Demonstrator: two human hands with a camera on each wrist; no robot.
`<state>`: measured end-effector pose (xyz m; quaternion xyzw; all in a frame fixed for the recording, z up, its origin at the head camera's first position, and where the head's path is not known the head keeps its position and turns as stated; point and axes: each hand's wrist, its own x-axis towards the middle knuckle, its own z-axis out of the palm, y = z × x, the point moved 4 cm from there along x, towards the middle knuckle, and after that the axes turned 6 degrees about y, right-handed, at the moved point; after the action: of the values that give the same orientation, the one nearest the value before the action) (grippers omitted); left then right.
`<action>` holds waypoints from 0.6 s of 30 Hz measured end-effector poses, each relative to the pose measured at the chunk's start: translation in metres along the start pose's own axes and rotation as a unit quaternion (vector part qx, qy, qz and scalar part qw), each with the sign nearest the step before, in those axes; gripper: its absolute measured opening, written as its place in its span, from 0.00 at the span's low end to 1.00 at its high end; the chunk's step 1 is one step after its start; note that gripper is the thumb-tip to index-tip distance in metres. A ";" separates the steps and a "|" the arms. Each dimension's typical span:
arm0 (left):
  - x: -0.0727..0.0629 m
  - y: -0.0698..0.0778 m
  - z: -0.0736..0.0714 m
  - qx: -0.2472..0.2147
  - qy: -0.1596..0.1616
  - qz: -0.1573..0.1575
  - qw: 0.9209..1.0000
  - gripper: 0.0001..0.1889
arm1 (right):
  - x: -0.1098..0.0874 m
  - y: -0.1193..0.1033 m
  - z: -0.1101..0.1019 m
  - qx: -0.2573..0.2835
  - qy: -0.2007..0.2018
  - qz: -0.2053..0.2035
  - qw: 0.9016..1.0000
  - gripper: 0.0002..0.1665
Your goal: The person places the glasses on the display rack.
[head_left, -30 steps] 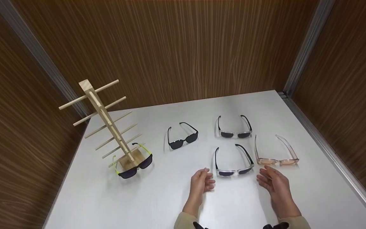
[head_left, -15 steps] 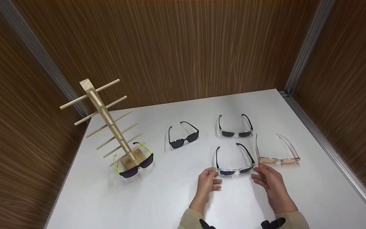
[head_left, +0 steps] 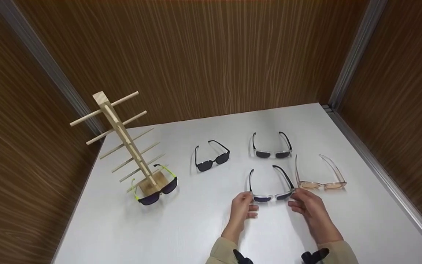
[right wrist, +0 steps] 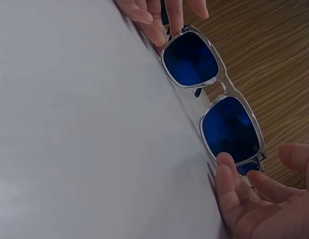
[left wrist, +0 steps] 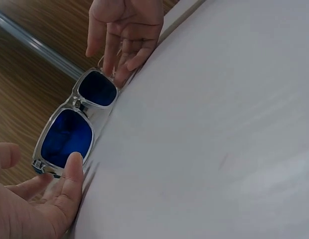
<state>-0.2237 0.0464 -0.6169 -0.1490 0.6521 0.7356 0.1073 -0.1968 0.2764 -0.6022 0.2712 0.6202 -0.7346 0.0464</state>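
Sunglasses with a clear frame, black temples and blue mirrored lenses (head_left: 262, 199) rest on the white table (head_left: 181, 227), temples unfolded and pointing away. My left hand (head_left: 240, 211) is at their left end; in the left wrist view its fingertips (left wrist: 73, 167) reach the lens corner and hinge, the thumb apart. My right hand (head_left: 313, 212) is at the other end, fingertips (right wrist: 226, 162) over the lens corner, its thumb also apart in the right wrist view. Pink clear-framed glasses (head_left: 321, 185) lie just beyond the right hand.
At the left stands a wooden peg rack (head_left: 128, 143), with black-and-yellow sunglasses (head_left: 149, 199) at its lowest peg. Black sunglasses (head_left: 206, 165) lie mid-table, and another clear-framed pair with dark lenses (head_left: 263, 154) lies farther back. Wood-grain panels (head_left: 211, 58) enclose the table.
Both hands have moved inward from either side, their fingertips coming to the two ends of the clear-framed sunglasses. The glasses and rack stay where they were.
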 end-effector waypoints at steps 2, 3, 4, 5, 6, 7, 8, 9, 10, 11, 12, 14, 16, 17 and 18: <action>0.000 0.000 0.001 0.009 0.007 -0.001 1.000 0.17 | 0.001 0.000 0.001 0.000 -0.004 0.002 1.000 0.32; 0.000 0.001 0.001 0.014 0.010 0.000 1.000 0.17 | 0.001 0.000 0.001 0.001 -0.004 0.003 1.000 0.32; 0.001 0.001 0.002 0.019 0.013 0.002 1.000 0.17 | 0.002 0.000 0.002 0.002 -0.006 0.004 1.000 0.32; 0.001 0.002 0.002 0.024 0.017 0.001 1.000 0.16 | 0.002 0.000 0.002 0.005 -0.007 0.003 1.000 0.32; 0.001 0.002 0.002 0.029 0.019 0.001 0.999 0.16 | 0.003 -0.001 0.002 0.008 -0.008 0.002 1.000 0.32; 0.001 0.002 0.003 0.034 0.021 0.000 0.999 0.16 | 0.003 -0.001 0.002 0.010 -0.009 0.002 1.000 0.31; 0.001 0.002 0.003 0.038 0.023 -0.001 0.999 0.16 | 0.004 -0.001 0.002 0.009 -0.008 0.003 1.000 0.30; 0.001 0.003 0.003 0.040 0.024 -0.003 0.999 0.15 | 0.005 -0.001 0.003 0.010 -0.011 0.003 1.000 0.28; 0.001 0.003 0.003 0.042 0.024 -0.004 0.999 0.15 | 0.005 -0.001 0.003 0.012 -0.011 0.003 1.000 0.26; 0.001 0.003 0.003 0.042 0.025 -0.006 0.999 0.15 | 0.006 -0.001 0.003 0.014 -0.013 0.004 1.000 0.24; 0.001 0.003 0.002 0.043 0.024 -0.004 0.999 0.15 | 0.006 -0.001 0.003 0.017 -0.013 0.004 1.000 0.21; 0.001 0.004 0.002 0.043 0.021 -0.001 0.999 0.14 | 0.007 -0.002 0.004 0.022 -0.017 0.001 1.000 0.17; 0.001 0.004 0.001 0.042 0.016 0.001 0.999 0.14 | 0.007 -0.003 0.004 0.022 -0.019 -0.003 1.000 0.14; 0.001 0.005 0.001 0.041 0.013 0.001 0.999 0.13 | 0.007 -0.003 0.004 0.019 -0.020 -0.002 1.000 0.14; 0.001 0.005 0.000 0.042 0.011 0.001 0.999 0.13 | 0.007 -0.003 0.004 0.017 -0.018 -0.002 1.000 0.14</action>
<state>-0.2261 0.0459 -0.6125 -0.1518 0.6835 0.7062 0.1050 -0.2050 0.2747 -0.6024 0.2577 0.6075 -0.7496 0.0512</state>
